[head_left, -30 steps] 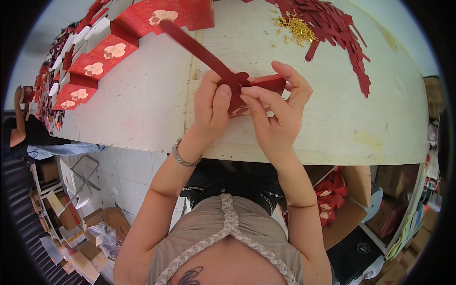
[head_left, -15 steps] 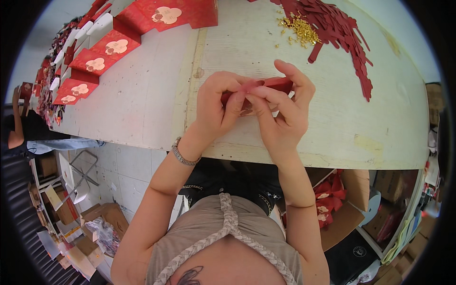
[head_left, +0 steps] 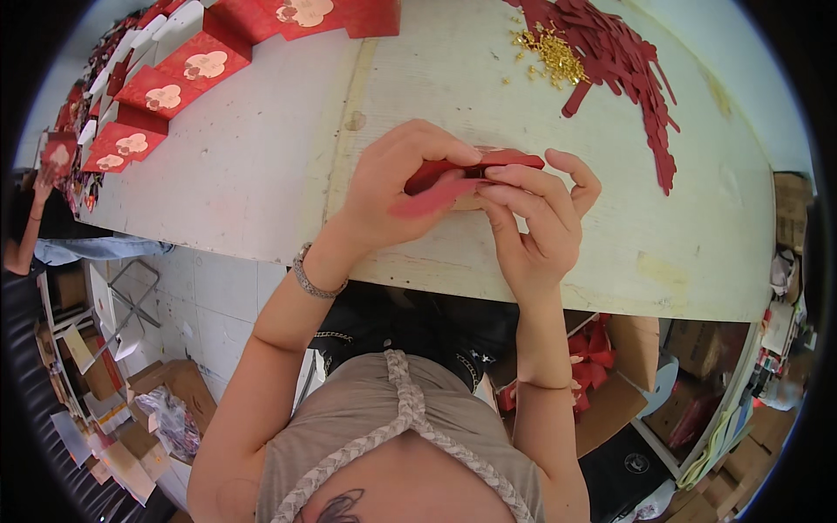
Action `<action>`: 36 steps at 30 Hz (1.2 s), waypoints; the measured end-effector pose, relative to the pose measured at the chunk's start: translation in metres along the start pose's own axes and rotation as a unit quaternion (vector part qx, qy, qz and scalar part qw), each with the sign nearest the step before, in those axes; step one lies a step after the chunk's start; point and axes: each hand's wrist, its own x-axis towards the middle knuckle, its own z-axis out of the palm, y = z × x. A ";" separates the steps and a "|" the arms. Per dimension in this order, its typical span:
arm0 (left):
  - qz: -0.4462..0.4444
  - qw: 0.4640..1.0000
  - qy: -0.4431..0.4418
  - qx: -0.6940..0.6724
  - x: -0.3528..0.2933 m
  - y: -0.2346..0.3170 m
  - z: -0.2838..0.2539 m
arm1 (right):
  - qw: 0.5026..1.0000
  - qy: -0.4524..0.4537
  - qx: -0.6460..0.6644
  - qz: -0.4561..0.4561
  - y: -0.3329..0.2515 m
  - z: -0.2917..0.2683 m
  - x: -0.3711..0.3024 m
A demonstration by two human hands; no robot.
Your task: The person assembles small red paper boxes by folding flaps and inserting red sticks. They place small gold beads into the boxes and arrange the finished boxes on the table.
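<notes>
Over the near middle of the table, both hands hold a small red paper box [head_left: 514, 159] with its opening partly showing. My left hand [head_left: 379, 179] is closed around the box's left side. A pinkish-red strip [head_left: 427, 200] curves out beside that thumb. On the other side, my right hand [head_left: 542, 222] pinches the strip's end against the box edge, with a finger raised. Whether a small fastener sits between those fingertips is hidden. Gold metal fasteners [head_left: 554, 57] lie in a pile farther off, against a heap of dark red strips [head_left: 619, 52].
Red boxes with pale flower-shaped labels [head_left: 205, 65] stand in rows at the far left. Beyond the table's left end, another person's hand [head_left: 44, 185] holds a red box. Under the table at right, a cardboard carton [head_left: 635, 349] contains red pieces.
The strip, earlier pinched between both hands' fingertips above the box, now curves out by my left thumb. My right fingers have moved onto the box's near edge. The whole view has shifted slightly.
</notes>
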 end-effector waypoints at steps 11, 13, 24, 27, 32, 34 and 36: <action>0.010 0.999 -0.034 -0.039 -0.007 -0.005 -0.005 | 0.999 0.012 -0.012 0.034 -0.010 0.006 0.001; 0.018 0.999 -0.003 -0.046 -0.008 -0.009 -0.001 | 0.999 -0.002 -0.025 0.046 -0.011 0.004 0.000; 0.120 0.991 -0.017 0.054 -0.004 -0.009 -0.006 | 0.997 0.012 0.045 0.063 -0.008 0.007 -0.006; 0.114 0.992 -0.014 0.042 -0.009 -0.013 -0.006 | 0.997 0.012 0.040 0.061 -0.010 0.007 -0.005; 0.104 0.994 0.034 -0.005 -0.011 -0.016 0.004 | 0.997 0.016 0.003 0.072 -0.016 0.008 -0.005; 0.098 0.994 0.037 0.015 -0.010 -0.015 0.002 | 0.998 0.007 -0.016 0.067 -0.019 0.007 0.000; 0.086 0.995 0.032 0.034 -0.007 -0.012 0.000 | 0.998 0.005 0.039 0.056 -0.009 0.011 0.005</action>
